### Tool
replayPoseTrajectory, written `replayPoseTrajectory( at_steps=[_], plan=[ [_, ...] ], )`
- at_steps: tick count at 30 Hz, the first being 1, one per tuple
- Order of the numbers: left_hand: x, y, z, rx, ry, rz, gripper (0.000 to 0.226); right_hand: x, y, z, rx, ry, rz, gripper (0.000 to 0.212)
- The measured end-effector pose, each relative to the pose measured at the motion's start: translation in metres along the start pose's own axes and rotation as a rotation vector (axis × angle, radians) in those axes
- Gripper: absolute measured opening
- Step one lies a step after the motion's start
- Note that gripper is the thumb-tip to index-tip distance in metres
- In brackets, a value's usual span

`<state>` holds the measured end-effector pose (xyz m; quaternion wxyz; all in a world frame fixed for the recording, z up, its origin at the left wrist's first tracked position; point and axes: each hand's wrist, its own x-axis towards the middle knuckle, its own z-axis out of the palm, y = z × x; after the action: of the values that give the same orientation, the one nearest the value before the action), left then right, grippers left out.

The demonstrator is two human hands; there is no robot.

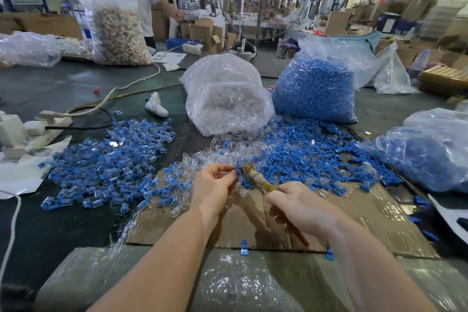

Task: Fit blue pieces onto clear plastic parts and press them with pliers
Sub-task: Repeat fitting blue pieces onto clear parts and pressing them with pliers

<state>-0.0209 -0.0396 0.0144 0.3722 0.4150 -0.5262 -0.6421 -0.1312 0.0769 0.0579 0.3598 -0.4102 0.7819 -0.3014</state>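
Hands at lower centre of frame: left hand (214, 185) pinches a clear plastic part (229, 174) with a blue piece (238, 172) at its tip; right hand (301, 206) grips pliers (257, 178), whose nose meets that piece. Loose blue pieces (304, 154) and clear parts (217, 154) lie just beyond on the counter (38, 223). No legible writing.

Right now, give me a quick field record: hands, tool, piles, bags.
left hand: pinches a clear part at the pliers' tip
right hand: grips the pliers
finished pile: left of the hands, clear parts with blue pieces fitted
loose blue pieces: right of centre
loose clear parts: centre, just beyond the hands
clear-parts bag: centre, open toward camera
blue-pieces bag: to its right
work surface: cardboard sheet
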Motion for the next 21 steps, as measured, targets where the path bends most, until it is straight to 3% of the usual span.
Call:
replayPoseTrajectory(
  at_steps=[8, 21],
  plan=[
    [0.0, 0.007, -0.001, 0.016, 0.059, 0.009, 0.009, -0.006, -0.007, -0.002, 0.104, -0.138, 0.016, 0.007],
    [-0.004, 0.011, 0.0, 0.016, 0.13, 0.009, 0.012, -0.006, -0.01, -0.001, 0.125, -0.211, -0.03, 0.02]
  ],
)
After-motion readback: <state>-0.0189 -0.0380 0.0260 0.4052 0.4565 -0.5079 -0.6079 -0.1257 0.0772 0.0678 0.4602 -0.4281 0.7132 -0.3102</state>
